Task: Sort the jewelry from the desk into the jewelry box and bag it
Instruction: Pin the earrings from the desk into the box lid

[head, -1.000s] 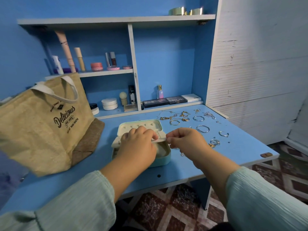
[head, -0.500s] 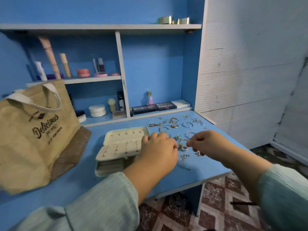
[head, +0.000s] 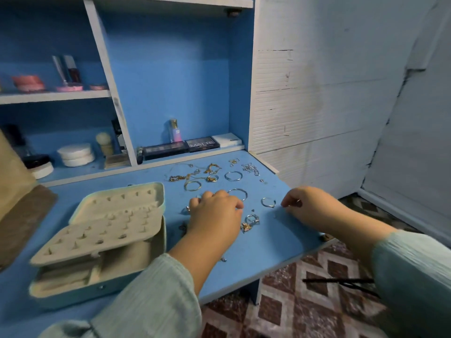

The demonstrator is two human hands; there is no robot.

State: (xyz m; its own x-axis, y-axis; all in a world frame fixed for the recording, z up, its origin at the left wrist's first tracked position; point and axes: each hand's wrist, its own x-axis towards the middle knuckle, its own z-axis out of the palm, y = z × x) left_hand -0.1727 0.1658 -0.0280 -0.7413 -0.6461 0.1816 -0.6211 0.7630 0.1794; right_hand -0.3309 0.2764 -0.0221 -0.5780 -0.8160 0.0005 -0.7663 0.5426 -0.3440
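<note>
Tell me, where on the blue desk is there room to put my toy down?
Bare desk lies along the front edge, between the left hand and right hand. Further back, the jewelry crowds it, and the open jewelry box fills the left.

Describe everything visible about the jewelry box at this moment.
The jewelry box sits open on the blue desk, left of both hands. Pale blue shell, cream lining that looks soft. The lid leans back; a cream panel dotted with small holes is propped above the base, whose divided compartments look empty. Neither hand touches it; motion blur softens detail.
</note>
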